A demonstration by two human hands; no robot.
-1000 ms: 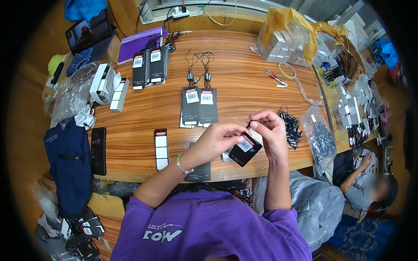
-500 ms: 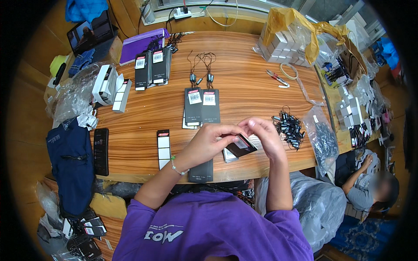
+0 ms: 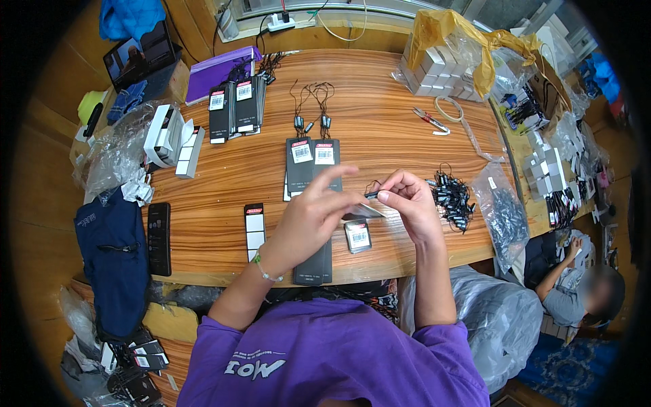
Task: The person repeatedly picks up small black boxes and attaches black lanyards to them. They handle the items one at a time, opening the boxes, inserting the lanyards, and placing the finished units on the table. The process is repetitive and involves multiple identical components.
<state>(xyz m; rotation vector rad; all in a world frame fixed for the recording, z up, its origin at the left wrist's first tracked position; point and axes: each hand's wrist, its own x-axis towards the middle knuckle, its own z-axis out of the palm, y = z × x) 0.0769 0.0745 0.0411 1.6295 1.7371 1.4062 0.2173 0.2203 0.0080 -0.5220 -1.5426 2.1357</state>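
My left hand (image 3: 306,218) pinches a small card (image 3: 365,211), its index finger raised; the card is seen nearly edge-on. Close by, my right hand (image 3: 411,205) grips a black hang-tag string (image 3: 372,195) with a short dark plastic piece between thumb and fingers. Below them on the table sits a small stack of cards (image 3: 357,237) with a white label on top. A long black tag (image 3: 314,269) lies partly under my left hand. Beyond my hands are stacked black hang tags (image 3: 300,173) with strings attached. A heap of loose tag strings (image 3: 452,201) lies right of my right hand.
A label strip (image 3: 255,230) and a phone (image 3: 159,239) lie to the left. More tag stacks (image 3: 245,112) stand at the back left. Pliers (image 3: 432,121), a tape ring (image 3: 449,109) and a plastic bag (image 3: 500,217) are to the right. Another person (image 3: 576,285) sits at far right.
My hands have drawn slightly apart. The card has tipped from showing its dark labelled face to nearly edge-on. The string in my right hand and the small card stack have come into view.
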